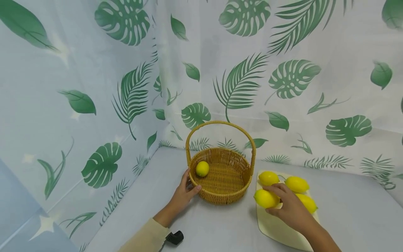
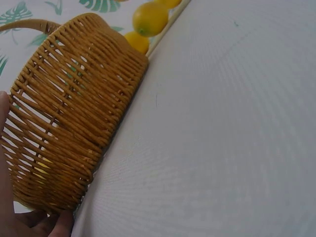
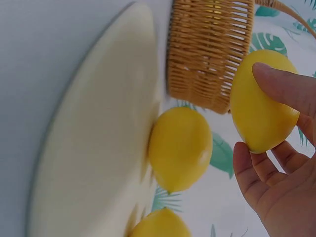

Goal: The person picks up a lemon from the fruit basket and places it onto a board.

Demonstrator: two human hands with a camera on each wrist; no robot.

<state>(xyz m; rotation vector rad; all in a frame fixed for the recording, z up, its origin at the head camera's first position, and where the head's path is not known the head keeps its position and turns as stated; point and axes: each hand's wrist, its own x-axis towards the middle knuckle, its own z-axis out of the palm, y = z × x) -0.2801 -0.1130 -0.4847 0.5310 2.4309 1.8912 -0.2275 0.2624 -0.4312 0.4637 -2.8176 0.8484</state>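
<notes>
A wicker basket [image 1: 225,196] with a tall arched handle stands on the table, and one lemon [image 1: 202,169] lies inside at its left. My left hand [image 1: 182,196] holds the basket's left side, thumb at the front rim; in the left wrist view its fingertips [image 2: 59,224] touch the woven wall low down. Between the thumb and fingers of my right hand [image 1: 291,208] is another lemon [image 3: 264,101], held up over the left part of a cream board [image 1: 277,227]. Three more lemons rest on that board, among them one at back left [image 1: 268,178] and one at back right [image 1: 297,184].
A leaf-printed curtain [image 1: 201,87] closes off the back and left of the table. Near my left sleeve [image 1: 148,236] a small black object [image 1: 175,237] shows at the wrist. The board lies just right of the basket.
</notes>
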